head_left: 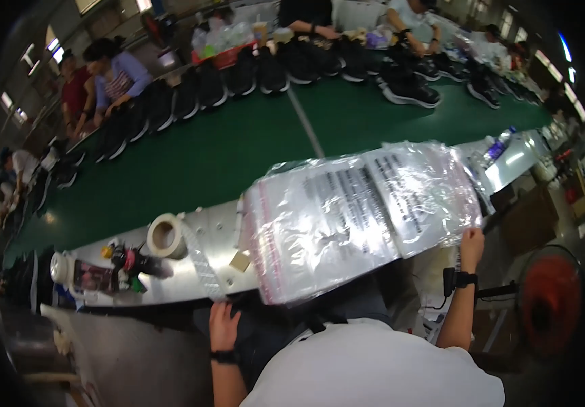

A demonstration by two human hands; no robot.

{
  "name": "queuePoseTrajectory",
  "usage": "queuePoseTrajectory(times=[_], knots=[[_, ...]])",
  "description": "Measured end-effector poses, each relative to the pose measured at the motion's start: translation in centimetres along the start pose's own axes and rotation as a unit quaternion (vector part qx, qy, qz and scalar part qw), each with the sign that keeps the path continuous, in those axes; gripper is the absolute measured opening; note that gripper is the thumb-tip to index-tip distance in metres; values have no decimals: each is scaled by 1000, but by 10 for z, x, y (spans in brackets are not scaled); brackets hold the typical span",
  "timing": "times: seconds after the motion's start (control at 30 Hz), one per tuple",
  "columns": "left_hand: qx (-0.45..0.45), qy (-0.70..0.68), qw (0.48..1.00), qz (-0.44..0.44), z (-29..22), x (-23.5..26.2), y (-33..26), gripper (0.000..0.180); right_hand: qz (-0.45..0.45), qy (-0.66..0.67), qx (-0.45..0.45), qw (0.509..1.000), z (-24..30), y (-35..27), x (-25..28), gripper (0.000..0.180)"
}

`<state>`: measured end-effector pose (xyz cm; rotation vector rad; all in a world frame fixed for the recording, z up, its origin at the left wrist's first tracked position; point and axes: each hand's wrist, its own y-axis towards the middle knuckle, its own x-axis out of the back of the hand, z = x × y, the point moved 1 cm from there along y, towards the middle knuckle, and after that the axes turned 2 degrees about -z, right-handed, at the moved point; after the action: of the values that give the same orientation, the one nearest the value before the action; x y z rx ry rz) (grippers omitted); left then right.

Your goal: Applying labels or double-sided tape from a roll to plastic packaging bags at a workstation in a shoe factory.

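Observation:
Clear plastic bags (333, 224) with dark print and pinkish edge strips lie in a flat, overlapping layer on the metal ledge in front of me. My right hand (471, 247) is closed at their right-hand edge, fingers pinching the plastic. My left hand (223, 329) is at the ledge's near edge, thumb apart from the fingers. Its fingertips are by the loose end of a translucent strip (201, 261), which runs down from a tape roll (165, 236) standing on the ledge. Whether the fingertips touch that strip is hard to make out.
Beyond the ledge runs a green conveyor belt (231, 149) with black shoes (272, 71) lined along its far side, where several people work. A lidded jug (82, 271) and dark bottle (129, 261) stand left. A purple-labelled bottle (499, 146) and fan (550, 302) are right.

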<state>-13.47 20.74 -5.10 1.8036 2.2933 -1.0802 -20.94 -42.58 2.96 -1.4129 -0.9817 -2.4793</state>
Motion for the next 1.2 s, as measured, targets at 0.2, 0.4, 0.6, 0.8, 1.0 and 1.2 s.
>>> queuePoseTrajectory(times=[0.2, 0.4, 0.6, 0.8, 1.0, 1.2], knots=[[-66, 290, 954, 37, 16, -46, 9, 23, 106, 293, 89, 946, 120, -50, 42, 15], [49, -56, 992, 105, -33, -87, -45, 22, 606, 405, 332, 598, 288, -171, 67, 11], [-11, -21, 993, 115, -40, -104, -49, 23, 733, 436, 278, 441, 341, -240, 46, 15], [-203, 162, 966, 10, -26, -91, -42, 19, 763, 429, 198, 441, 352, -252, 34, 13], [-54, 24, 997, 47, -42, -103, -42, 8, 751, 441, 194, 452, 359, -263, 32, 16], [8, -146, 987, 61, -20, -95, -42, 16, 802, 440, 53, 401, 348, -268, 41, 16]])
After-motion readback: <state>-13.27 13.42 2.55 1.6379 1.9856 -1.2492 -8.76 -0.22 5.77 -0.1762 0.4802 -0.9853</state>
